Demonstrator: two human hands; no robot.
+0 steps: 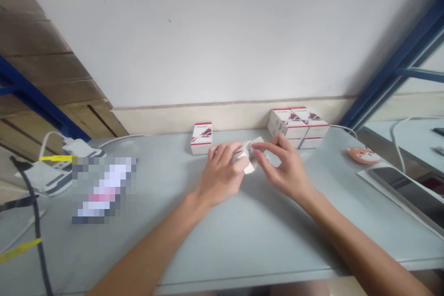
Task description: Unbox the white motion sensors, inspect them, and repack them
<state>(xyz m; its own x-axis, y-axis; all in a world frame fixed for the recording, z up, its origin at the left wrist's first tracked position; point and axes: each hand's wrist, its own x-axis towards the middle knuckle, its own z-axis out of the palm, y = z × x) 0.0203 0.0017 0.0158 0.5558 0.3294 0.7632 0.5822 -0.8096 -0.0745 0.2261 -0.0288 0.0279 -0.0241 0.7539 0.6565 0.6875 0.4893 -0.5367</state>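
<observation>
My left hand [224,169] is closed around a small white box [249,166] with its flaps sticking up; most of its body is hidden by the fingers. At the open side of the box, my right hand [286,166] has thumb and forefinger pinched together. What sits between those two fingertips is too small and blurred to tell. Just behind my left hand stands a white box with red edges and a dark red print [201,138]. Several boxes of the same look form a bundled stack [298,127] against the wall, beyond my right hand.
A power strip with plugs and cables [65,175] lies at the left of the grey-blue table [208,249]. Near it is a pixelated, lit flat object [106,189]. On the right are an orange animal-face item [363,156] and a dark flat device [409,189]. Blue frame posts flank the table.
</observation>
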